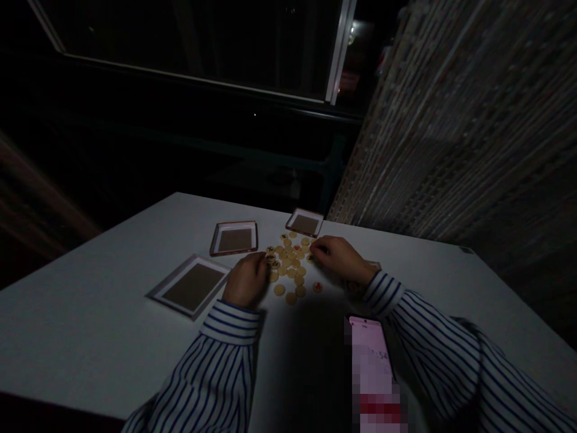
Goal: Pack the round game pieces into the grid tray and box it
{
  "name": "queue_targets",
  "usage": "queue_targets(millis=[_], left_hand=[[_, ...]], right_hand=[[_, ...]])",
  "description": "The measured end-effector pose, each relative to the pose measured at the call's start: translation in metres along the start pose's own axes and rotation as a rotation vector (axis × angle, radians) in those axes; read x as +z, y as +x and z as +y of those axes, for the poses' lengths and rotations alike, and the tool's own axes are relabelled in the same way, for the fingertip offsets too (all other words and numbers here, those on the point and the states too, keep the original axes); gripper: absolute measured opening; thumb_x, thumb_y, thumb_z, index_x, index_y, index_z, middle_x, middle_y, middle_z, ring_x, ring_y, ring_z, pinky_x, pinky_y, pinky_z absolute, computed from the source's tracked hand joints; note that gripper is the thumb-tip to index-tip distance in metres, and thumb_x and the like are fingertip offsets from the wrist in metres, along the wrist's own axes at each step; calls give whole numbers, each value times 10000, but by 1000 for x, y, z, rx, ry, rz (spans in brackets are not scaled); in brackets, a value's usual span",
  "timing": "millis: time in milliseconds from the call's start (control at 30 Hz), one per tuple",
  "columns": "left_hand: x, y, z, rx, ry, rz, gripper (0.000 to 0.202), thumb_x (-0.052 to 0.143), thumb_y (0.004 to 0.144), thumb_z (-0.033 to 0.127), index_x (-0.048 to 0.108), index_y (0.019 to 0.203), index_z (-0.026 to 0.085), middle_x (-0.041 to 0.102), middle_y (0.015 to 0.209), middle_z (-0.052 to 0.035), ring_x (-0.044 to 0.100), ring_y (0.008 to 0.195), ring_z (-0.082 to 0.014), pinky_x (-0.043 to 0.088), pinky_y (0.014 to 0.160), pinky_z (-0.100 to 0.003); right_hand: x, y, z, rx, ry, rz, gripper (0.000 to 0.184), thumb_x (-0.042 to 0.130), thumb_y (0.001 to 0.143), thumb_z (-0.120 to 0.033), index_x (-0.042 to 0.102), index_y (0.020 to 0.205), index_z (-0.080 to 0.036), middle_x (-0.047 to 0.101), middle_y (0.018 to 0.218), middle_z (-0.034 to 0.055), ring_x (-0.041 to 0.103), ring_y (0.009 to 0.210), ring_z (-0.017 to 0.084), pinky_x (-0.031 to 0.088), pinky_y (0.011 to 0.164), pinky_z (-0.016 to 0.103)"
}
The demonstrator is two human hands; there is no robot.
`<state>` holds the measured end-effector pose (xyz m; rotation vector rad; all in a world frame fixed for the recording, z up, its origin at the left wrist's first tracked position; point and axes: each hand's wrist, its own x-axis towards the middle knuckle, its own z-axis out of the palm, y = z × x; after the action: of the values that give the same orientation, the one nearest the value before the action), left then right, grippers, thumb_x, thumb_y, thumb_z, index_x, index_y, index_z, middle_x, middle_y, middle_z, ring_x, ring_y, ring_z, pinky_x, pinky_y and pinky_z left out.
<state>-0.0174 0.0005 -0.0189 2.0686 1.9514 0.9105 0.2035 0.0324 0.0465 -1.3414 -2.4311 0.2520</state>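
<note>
A loose heap of round, pale wooden Chinese chess pieces (291, 272) lies on the white table (112, 264), many blank side up, some showing dark or red characters. At the heap's left edge is my left hand (247, 279), its fingers curled in beside several dark-lettered pieces (275, 264); what they grip is hidden. My right hand (340, 258) reaches in from the other side, thumb and fingertips pinched at a dark-lettered piece (309, 257). Nearer to me, a red-lettered piece (318, 287) lies face up, apart from the rest.
Shallow framed trays stand around the heap: one at the left (192, 285), one behind it (234, 239), one at the back (305, 223). Another object is partly hidden behind my right wrist. A lit phone (369, 343) lies in front. A string curtain (406, 138) hangs at right.
</note>
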Motion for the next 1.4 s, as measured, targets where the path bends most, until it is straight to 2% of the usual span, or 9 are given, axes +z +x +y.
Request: queue_targets(millis=[367,600,1000,1400], left_hand=[[-1,-5,2,-18,22,-51,386,304,861,271,572,1085,106,631,1072,-126,574,999,-228,414,888,-330],[1,-6,0,-15,73,-18,358,312,867,240,573,1078,114,641,1047,-122,590,965,-209,419,870,-310],[3,-6,-3,1,69,1,355,321,863,209,561,1099,96,646,1033,-125,593,958,-213,428,862,-313],[2,-5,-2,3,42,0,358,316,861,194,571,1091,90,644,1032,-130,591,955,-239,437,857,-349]], right_hand=[[30,24,-26,-69,-127,-128,231,446,807,-284,653,861,-196,663,873,47,581,801,164,345,641,233],[48,36,-38,-22,-176,-204,277,469,796,-360,643,921,-184,640,965,73,571,878,186,357,673,250],[67,48,-42,-21,-228,-237,334,454,792,-414,628,957,-181,619,989,98,578,889,217,386,702,291],[72,53,-44,12,-248,-265,354,478,768,-434,638,943,-170,634,984,114,588,881,231,400,706,306]])
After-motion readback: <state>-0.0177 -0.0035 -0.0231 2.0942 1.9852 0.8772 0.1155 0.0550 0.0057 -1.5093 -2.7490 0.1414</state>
